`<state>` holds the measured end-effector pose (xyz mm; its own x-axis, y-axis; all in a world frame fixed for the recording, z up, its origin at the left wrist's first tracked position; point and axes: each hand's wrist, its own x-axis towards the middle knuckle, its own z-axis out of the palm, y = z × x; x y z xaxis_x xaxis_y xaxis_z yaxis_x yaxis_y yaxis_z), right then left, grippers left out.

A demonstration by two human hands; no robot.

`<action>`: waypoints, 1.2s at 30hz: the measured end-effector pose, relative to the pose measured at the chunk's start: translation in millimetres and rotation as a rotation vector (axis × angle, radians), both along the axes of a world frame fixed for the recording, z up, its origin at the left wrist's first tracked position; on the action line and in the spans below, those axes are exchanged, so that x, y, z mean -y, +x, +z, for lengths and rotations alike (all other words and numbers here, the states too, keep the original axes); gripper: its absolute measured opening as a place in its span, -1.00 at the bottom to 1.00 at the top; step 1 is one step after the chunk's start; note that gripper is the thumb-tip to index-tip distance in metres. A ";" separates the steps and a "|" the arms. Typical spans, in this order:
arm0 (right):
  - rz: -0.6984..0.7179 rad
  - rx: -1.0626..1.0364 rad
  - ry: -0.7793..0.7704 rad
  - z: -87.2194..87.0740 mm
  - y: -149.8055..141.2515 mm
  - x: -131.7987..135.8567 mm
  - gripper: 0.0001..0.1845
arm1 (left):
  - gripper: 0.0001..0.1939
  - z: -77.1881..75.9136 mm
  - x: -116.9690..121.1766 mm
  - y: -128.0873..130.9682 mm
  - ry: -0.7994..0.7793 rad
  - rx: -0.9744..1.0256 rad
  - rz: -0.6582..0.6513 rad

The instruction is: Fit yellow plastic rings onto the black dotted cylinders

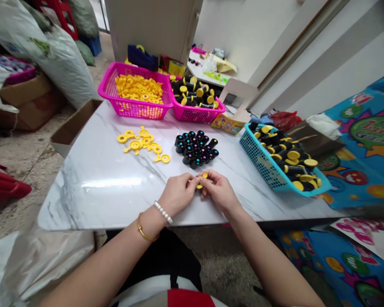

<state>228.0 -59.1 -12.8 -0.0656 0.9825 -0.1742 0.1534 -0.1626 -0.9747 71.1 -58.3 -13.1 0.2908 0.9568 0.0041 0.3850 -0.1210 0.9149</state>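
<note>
My left hand [178, 192] and my right hand [220, 189] meet close to the table's front edge, fingertips pinched together on a small yellow plastic piece [205, 175] with a round end. Fingers cover most of it, so I cannot tell whether a black part is joined to it. Just beyond my hands, a tight cluster of short black tubes [196, 148] stands on the table, with blue and purple dots at their tops. Loose yellow ring-shaped plastic pieces [136, 145] lie to the left of the tubes.
On the white marbled table [92, 200], a pink basket [132, 109] holds yellow pieces. A second pink basket [193, 115] and a teal basket [263, 165] hold black tubes with yellow caps. An open cardboard box [70, 128] stands at the left; printed blue packaging [365, 140] is at right.
</note>
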 end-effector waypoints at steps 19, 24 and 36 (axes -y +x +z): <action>0.411 0.097 -0.198 24.0 16.7 -26.0 -0.69 | -0.86 -8.7 2.0 2.0 0.293 -0.211 -0.068; 0.359 0.275 -0.015 28.8 9.4 -12.5 -0.77 | -0.82 -8.3 1.5 2.7 0.252 -0.297 -0.092; 0.002 0.923 0.368 45.1 55.3 4.6 -0.80 | -0.59 -7.2 5.0 3.5 0.299 -0.323 -0.223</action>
<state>283.2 -63.6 32.3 -0.0596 0.9857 0.1576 0.8775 0.1270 -0.4624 74.6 -63.3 -20.4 0.5203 0.8415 0.1454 0.5777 -0.4722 0.6658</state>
